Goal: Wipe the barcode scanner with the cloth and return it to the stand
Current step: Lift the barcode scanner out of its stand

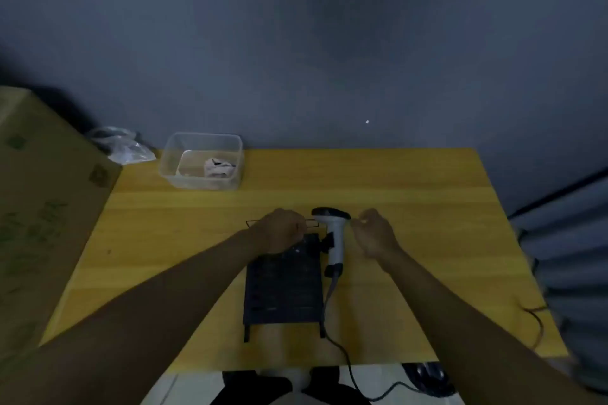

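A white barcode scanner [336, 242] with a black head hangs upright on a clip at the right side of a black stand [283, 289] in the middle of the yellow table [411, 207]. Its dark cable [346, 359] runs down over the table's front edge. My left hand [282, 234] is closed over the top of the stand, by its thin wire frame. Just right of the scanner head is my right hand [375, 235], fingers loosely curled and apart; I cannot tell whether the fingertips touch the scanner. A crumpled pale cloth [218, 168] lies in a clear plastic tub [171, 156] at the back left.
A large cardboard box [42, 207] stands against the table's left side. A crinkled plastic bag [122, 145] lies behind it by the wall. A thin cord [538, 322] sits near the table's right edge, and grey fabric [566, 240] is beyond that edge.
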